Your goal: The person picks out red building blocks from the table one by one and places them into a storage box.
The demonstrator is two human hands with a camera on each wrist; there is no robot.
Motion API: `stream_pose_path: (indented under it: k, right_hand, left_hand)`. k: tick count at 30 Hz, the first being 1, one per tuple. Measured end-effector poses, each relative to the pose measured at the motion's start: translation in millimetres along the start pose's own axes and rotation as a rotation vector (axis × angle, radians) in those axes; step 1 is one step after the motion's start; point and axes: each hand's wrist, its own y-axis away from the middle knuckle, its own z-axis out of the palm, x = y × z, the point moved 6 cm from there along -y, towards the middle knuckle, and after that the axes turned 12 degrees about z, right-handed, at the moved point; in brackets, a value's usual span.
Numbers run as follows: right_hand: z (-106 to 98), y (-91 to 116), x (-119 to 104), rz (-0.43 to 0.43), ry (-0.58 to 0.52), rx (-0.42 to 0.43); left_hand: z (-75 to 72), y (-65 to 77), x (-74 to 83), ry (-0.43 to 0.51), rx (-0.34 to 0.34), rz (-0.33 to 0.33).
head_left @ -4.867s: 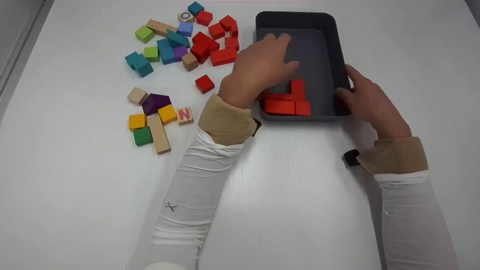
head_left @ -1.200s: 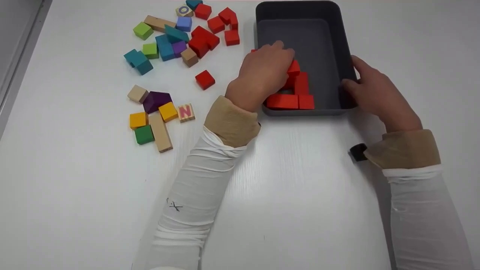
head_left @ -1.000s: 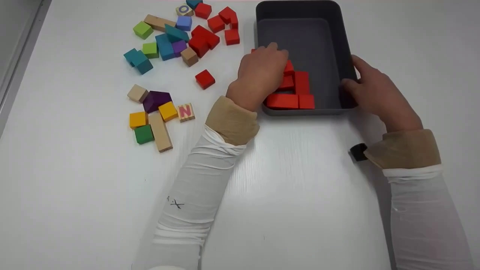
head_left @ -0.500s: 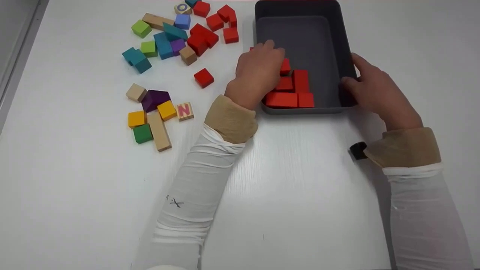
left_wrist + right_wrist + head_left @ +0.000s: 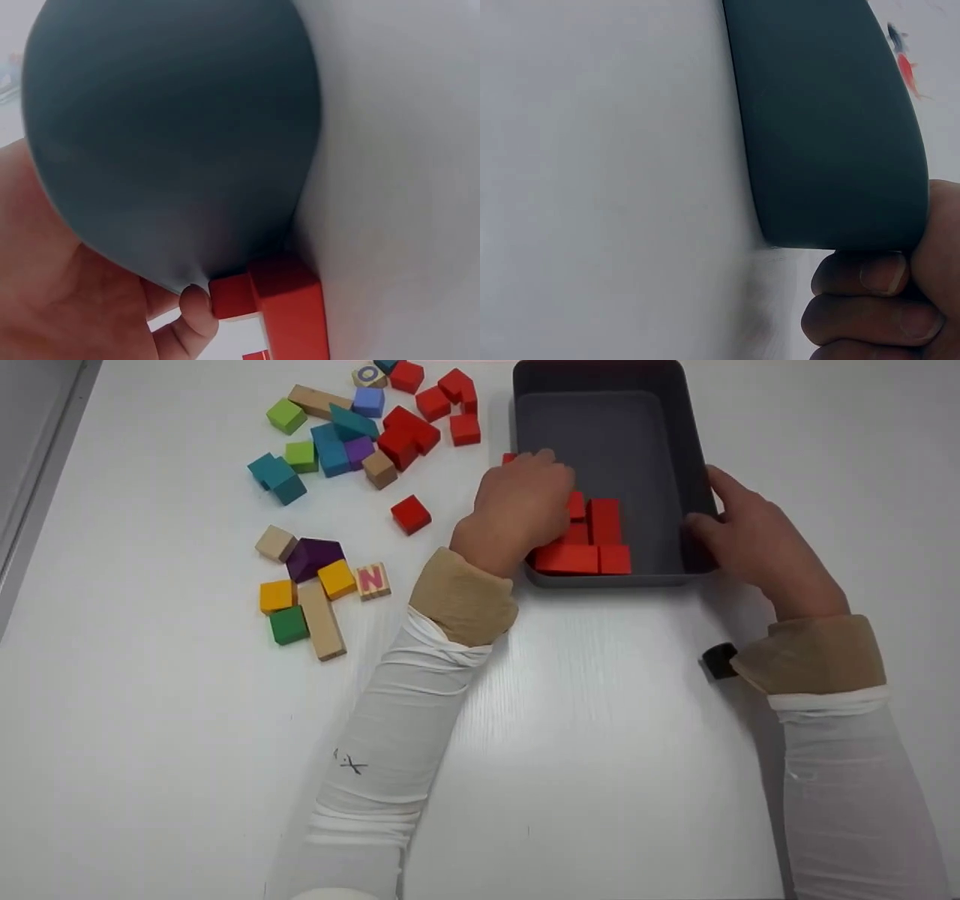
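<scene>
My left hand [image 5: 517, 502] reaches over the left wall of a dark grey tray [image 5: 615, 581], fingers curled at a red block [image 5: 576, 506] inside; fingertips are hidden in the head view. More red blocks [image 5: 604, 521] lie together in the tray's near-left corner. Outside the left wall, in the left wrist view, a fingertip [image 5: 196, 304] touches a small red block [image 5: 234, 295] beside a larger red one [image 5: 292, 315]. My right hand [image 5: 776, 544] grips the tray's near-right side, thumb inside and fingers outside. Curled fingers [image 5: 870, 319] sit below the tray wall [image 5: 829, 127].
Left of the tray lie several red blocks [image 5: 409, 435] and a lone red cube [image 5: 411, 514]. Farther left are teal [image 5: 279, 478], green [image 5: 301, 457] and wooden blocks [image 5: 321, 400]. A nearer cluster includes a purple block [image 5: 313, 559] and a letter block [image 5: 373, 580].
A long red block has left the pile, and more red blocks are in the tray. Lately the red block at my left hand has shifted nearer and straightened. My right hand keeps its grip.
</scene>
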Motion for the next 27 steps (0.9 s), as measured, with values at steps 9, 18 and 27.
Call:
stream_pose_path:
  k: [9, 18, 27]
  right_hand:
    - [0.0, -1.1, 1.7, 0.005, -0.008, -0.003]
    - [0.9, -1.5, 1.9, 0.018, -0.014, -0.005]
    - [-0.6, -0.7, 0.4, -0.010, 0.001, 0.006]
  left_hand:
    - [1.1, 0.0, 2.5, 0.022, -0.053, 0.029]
    - [2.6, 0.9, 5.8, 0.007, -0.044, 0.046]
    - [0.3, 2.4, 7.4, 0.002, -0.018, 0.063]
